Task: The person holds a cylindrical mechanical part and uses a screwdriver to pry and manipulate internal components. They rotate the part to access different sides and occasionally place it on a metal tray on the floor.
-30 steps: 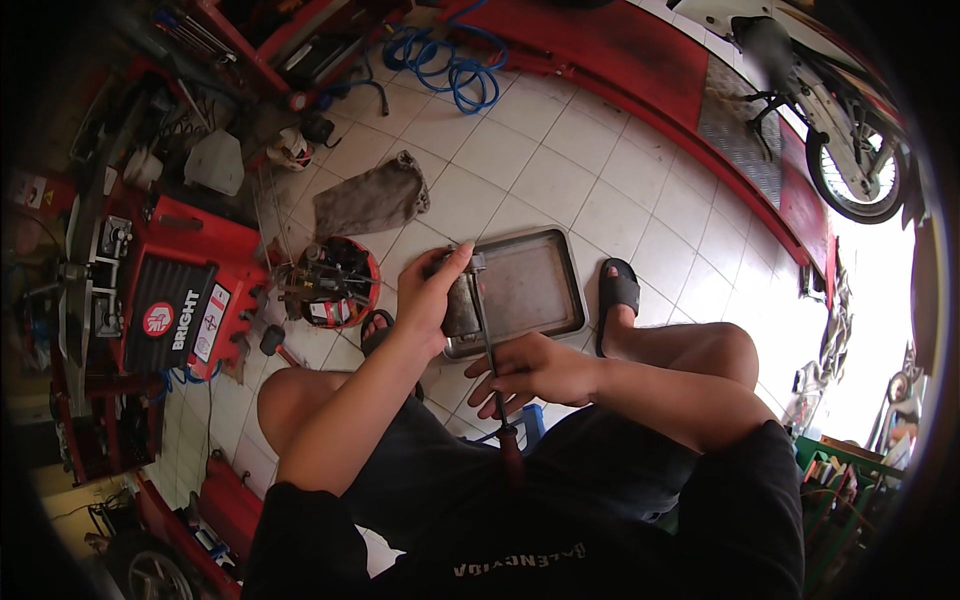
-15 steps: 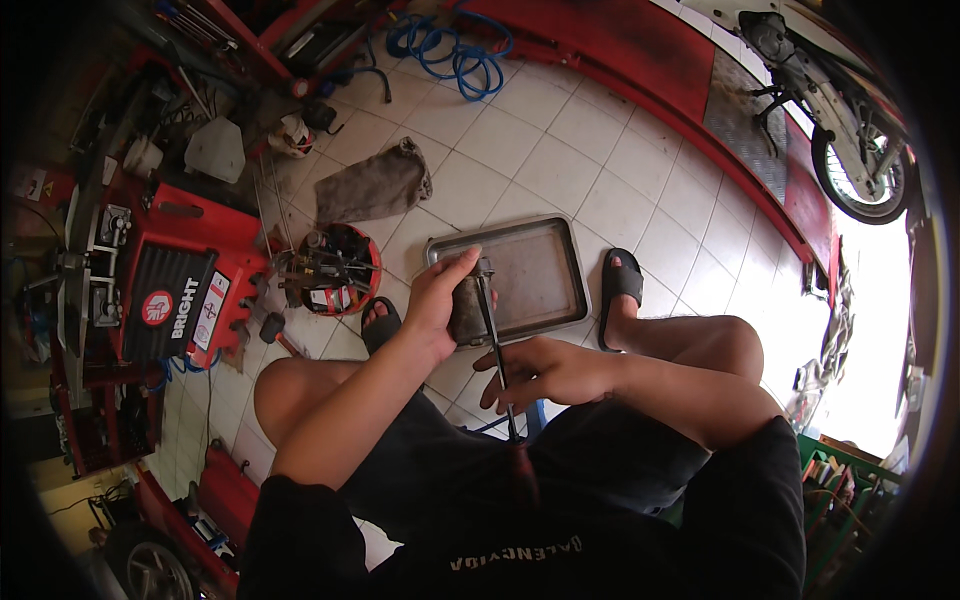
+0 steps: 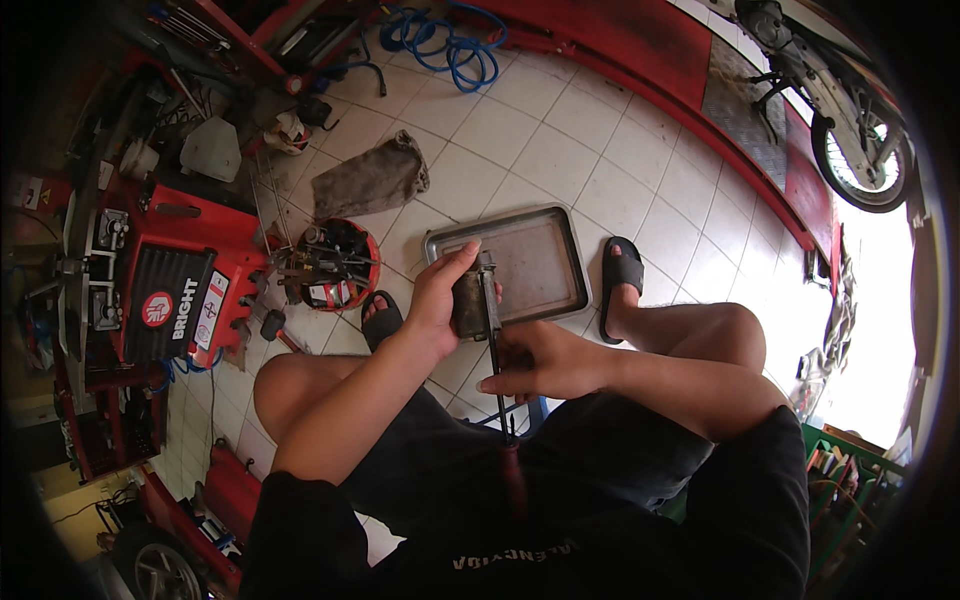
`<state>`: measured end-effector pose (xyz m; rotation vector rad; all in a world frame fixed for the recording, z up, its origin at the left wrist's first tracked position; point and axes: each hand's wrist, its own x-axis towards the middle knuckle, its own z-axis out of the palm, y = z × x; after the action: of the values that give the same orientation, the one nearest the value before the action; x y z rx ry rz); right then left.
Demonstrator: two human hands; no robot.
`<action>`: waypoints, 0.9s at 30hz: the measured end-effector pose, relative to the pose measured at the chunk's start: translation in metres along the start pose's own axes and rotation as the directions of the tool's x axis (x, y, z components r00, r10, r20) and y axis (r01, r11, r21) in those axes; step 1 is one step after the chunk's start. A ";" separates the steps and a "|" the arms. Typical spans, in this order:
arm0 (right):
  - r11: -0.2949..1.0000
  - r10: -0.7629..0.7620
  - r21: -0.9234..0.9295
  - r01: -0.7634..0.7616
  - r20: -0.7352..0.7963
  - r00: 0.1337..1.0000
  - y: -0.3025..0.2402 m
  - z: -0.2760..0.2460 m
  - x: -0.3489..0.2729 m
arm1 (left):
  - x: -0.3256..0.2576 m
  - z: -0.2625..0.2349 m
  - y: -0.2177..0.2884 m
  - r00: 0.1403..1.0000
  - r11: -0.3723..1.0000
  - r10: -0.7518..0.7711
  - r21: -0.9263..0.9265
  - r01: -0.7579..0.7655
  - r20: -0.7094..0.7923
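My left hand [image 3: 441, 293] is wrapped round a dark, worn cylindrical metal part [image 3: 469, 305], thumb along its upper end, and holds it over the near left side of a shallow metal tray [image 3: 578, 265]. A long screwdriver [image 3: 513, 478] with a red handle lies against the front of my shirt, its dark shaft running up to the part. My right hand [image 3: 550, 362] is closed at the shaft, its thumb crossing it just below the part. A small dark pointed piece shows beside the shaft near the handle; I cannot make out what it is.
A grey rag [image 3: 370, 178] lies on the tiled floor beyond a round red tub [image 3: 325, 265] of tools. Nearby is a hammer [image 3: 275, 328]. A red machine [image 3: 170, 270] stands left, a blue hose [image 3: 445, 45] lies far off, and a motorcycle [image 3: 850, 130] stands far right on a red platform.
My right hand has moved slightly up the shaft, and its spread fingers have closed there. My left hand still grips the metal part.
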<state>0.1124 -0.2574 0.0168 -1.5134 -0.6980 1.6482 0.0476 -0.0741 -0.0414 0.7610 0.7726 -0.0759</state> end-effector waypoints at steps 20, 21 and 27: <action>0.873 -0.053 0.486 -0.027 0.148 0.988 0.006 0.011 -0.006 | -0.009 0.001 0.010 0.999 0.999 -0.036 -0.002 0.036 0.034; 0.910 0.014 0.408 -0.073 0.145 0.989 0.002 0.010 -0.007 | -0.009 0.002 0.009 1.000 1.000 -0.006 -0.025 0.007 0.029; 0.953 -0.015 0.303 -0.011 0.083 0.996 0.002 0.016 -0.003 | -0.012 0.002 0.011 0.999 0.998 0.013 -0.058 -0.011 0.044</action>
<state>0.0965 -0.2593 0.0190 -1.2293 -0.4628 1.7364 0.0442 -0.0699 -0.0262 0.7072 0.7253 -0.0595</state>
